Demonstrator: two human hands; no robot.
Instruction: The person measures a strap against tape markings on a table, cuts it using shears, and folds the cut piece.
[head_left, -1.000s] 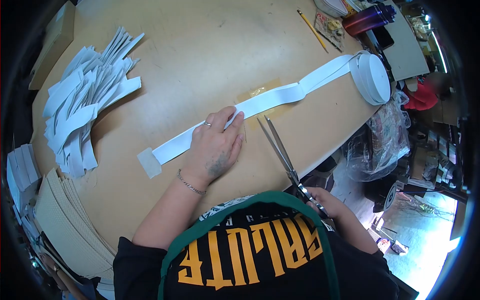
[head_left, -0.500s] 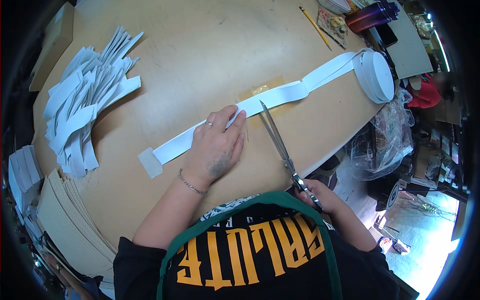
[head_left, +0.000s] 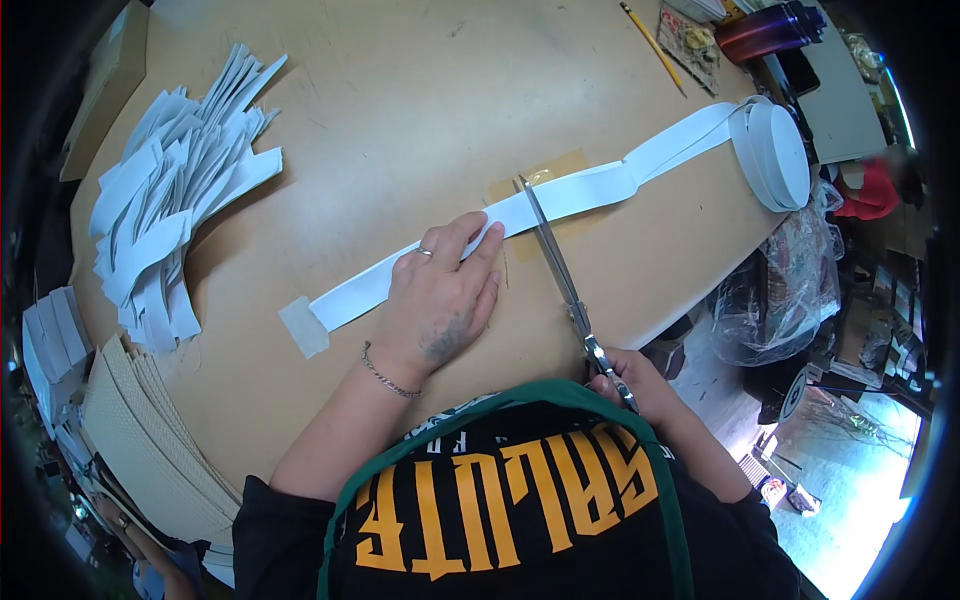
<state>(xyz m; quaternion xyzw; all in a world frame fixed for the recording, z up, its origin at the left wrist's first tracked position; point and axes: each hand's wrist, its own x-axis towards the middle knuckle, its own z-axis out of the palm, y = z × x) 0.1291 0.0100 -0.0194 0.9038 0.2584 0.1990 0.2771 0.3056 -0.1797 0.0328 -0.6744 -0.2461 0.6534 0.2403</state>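
Note:
A white band point(head_left: 585, 190) runs slantwise across the tabletop from a coiled roll point(head_left: 790, 155) at the right. Its left end meets a pale tape square point(head_left: 304, 327). My left hand point(head_left: 445, 285) lies over the band with fingers extended, pressing it to the table. In my right hand point(head_left: 632, 380), near the table's front edge, are the handles of metal scissors point(head_left: 570, 285). Their narrow blades cross the band just right of my left fingertips, tips at its far edge. Whether one blade lies beneath the band is hard to make out. Brown tape point(head_left: 570, 160) shows behind the band.
Cut white strips point(head_left: 185, 190) lie heaped at the left. Stacked beige sheets point(head_left: 150, 440) sit at the near left. A pencil point(head_left: 652, 48) and a dark bottle point(head_left: 770, 30) are at the back right. Clear plastic point(head_left: 765, 290) hangs off the table's right side.
The scissors have moved up and forward, so their blades now cross the white band instead of just reaching its near edge. My left hand stays on the band. The view has shifted slightly.

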